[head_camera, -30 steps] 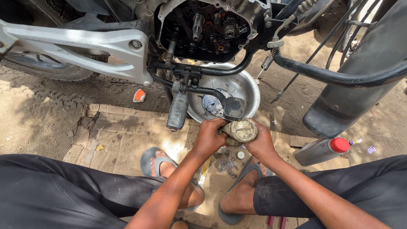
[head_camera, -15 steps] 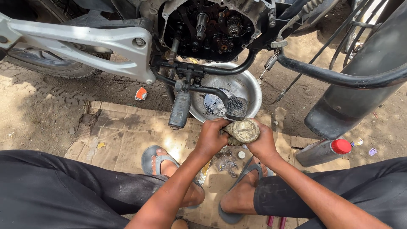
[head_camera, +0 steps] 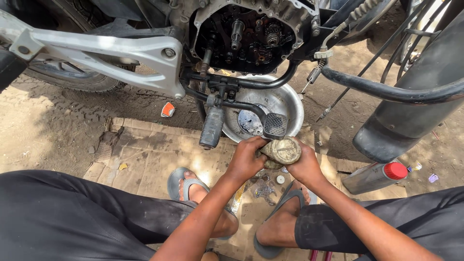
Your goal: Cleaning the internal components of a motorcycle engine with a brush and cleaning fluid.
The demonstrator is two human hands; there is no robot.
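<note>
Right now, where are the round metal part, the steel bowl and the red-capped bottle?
round metal part [head_camera: 282,151], head view, its dirty flat face
steel bowl [head_camera: 290,104], head view, bare right rim
red-capped bottle [head_camera: 371,177], head view, grey body

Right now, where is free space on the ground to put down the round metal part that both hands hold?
Free: the flattened cardboard left of the footpeg, bordered by the left sandal.

Crowded: between the feet, small parts lie beneath the left hand and right hand holding the round metal part. The steel basin sits under the open engine.
</note>
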